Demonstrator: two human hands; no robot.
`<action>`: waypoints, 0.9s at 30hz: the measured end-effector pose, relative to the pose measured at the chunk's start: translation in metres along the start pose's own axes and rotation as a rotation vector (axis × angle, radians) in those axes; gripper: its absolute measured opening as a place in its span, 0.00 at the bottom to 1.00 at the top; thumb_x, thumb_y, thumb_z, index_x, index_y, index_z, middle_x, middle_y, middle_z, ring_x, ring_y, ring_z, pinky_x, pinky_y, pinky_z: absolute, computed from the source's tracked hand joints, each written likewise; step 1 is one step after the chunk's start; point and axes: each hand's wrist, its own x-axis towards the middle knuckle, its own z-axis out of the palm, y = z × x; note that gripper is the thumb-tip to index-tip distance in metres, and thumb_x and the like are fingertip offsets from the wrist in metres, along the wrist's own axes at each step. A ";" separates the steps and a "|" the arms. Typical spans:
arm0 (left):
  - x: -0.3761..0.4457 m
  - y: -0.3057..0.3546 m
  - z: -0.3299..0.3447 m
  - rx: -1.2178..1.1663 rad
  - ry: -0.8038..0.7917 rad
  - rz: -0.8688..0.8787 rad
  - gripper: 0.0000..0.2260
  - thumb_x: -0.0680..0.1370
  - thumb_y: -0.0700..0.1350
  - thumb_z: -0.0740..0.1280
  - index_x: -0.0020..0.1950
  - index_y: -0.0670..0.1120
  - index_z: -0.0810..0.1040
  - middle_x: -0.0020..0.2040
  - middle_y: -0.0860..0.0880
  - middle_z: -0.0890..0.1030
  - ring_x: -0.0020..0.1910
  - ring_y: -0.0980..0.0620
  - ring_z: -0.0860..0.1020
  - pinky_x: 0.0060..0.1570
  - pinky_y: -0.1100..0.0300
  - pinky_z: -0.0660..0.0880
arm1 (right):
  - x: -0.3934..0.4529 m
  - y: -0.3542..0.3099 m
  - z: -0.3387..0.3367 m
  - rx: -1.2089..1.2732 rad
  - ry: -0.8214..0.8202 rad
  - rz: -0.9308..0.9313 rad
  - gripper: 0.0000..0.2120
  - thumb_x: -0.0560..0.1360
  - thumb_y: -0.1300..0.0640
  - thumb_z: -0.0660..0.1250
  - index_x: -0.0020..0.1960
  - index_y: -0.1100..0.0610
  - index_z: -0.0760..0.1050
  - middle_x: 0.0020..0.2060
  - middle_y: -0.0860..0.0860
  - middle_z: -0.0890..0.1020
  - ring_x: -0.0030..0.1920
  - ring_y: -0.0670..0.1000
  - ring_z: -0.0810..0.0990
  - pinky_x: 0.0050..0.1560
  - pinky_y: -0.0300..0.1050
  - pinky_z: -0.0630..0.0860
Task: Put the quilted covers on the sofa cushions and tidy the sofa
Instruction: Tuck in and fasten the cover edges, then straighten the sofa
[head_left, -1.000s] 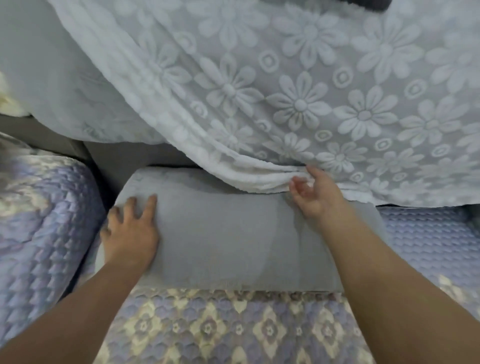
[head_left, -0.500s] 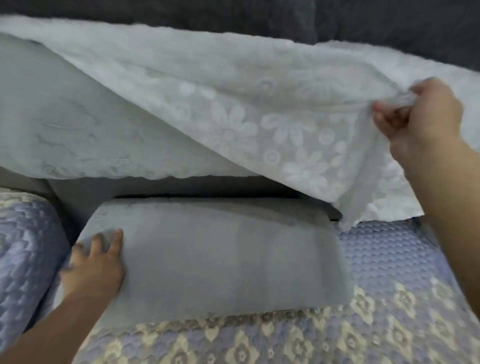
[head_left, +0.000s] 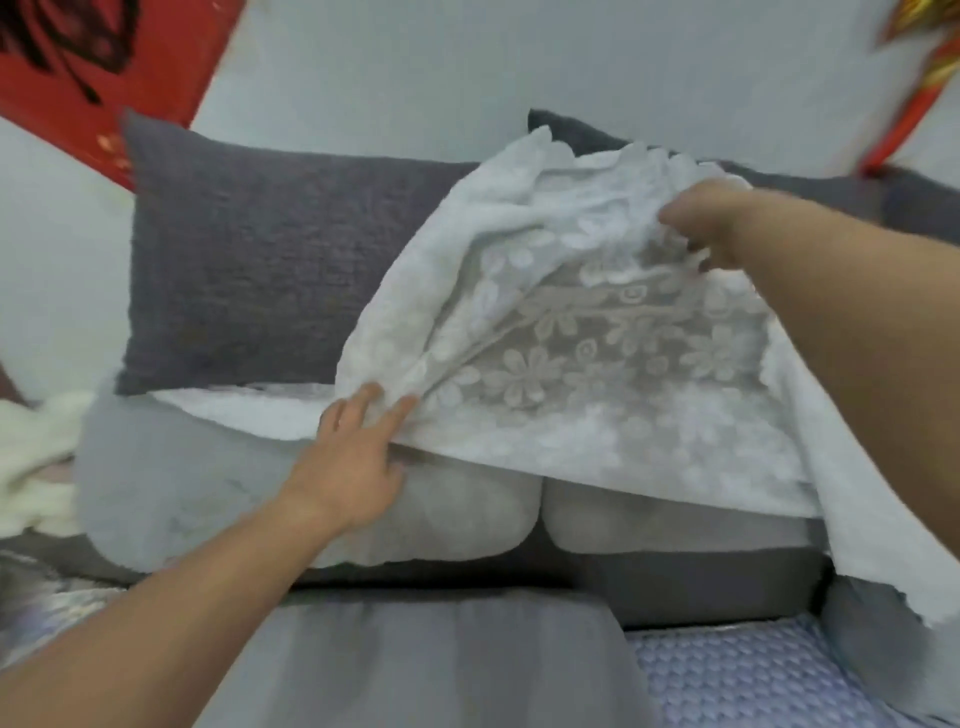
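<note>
A white lace throw (head_left: 561, 374) with a flower pattern is bunched up over the sofa back. My right hand (head_left: 711, 218) grips its upper edge and holds it raised. My left hand (head_left: 358, 447) reaches flat-fingered to the throw's lower left fold, fingers touching the cloth. Under the throw two light grey back cushions (head_left: 447, 514) sit side by side on the sofa. A bare grey seat cushion (head_left: 415, 660) lies in front of me. A lilac quilted cover (head_left: 727, 675) shows on the seat at the lower right.
A dark grey pillow (head_left: 249, 270) leans against the pale wall behind the sofa, with a second one partly hidden at the right. Red wall hangings (head_left: 104, 67) sit at top left and top right. A cream blanket (head_left: 31, 457) lies at the far left.
My view has risen from the seat to the sofa back. My right hand has lifted the lace throw higher. My left hand has left the seat cushion and reached the throw's lower fold.
</note>
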 end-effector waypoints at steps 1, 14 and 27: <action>0.006 0.003 -0.003 0.031 -0.019 -0.014 0.35 0.80 0.51 0.61 0.80 0.64 0.44 0.81 0.51 0.41 0.79 0.42 0.44 0.75 0.44 0.60 | 0.001 0.013 0.012 -0.112 -0.056 0.023 0.12 0.77 0.56 0.68 0.57 0.61 0.75 0.58 0.57 0.78 0.57 0.60 0.78 0.62 0.61 0.75; 0.034 0.010 0.017 -0.013 0.288 0.089 0.18 0.80 0.44 0.62 0.69 0.52 0.73 0.66 0.53 0.70 0.64 0.49 0.68 0.57 0.52 0.73 | 0.008 0.101 0.054 0.210 0.064 0.135 0.07 0.75 0.62 0.61 0.39 0.55 0.74 0.44 0.56 0.80 0.41 0.55 0.82 0.49 0.57 0.83; 0.066 0.035 0.076 0.403 -0.228 0.064 0.29 0.83 0.62 0.50 0.78 0.66 0.35 0.78 0.52 0.27 0.79 0.38 0.34 0.76 0.38 0.56 | -0.039 0.193 0.166 -0.426 -0.312 -0.343 0.39 0.74 0.40 0.71 0.79 0.39 0.55 0.80 0.51 0.42 0.79 0.60 0.48 0.77 0.60 0.57</action>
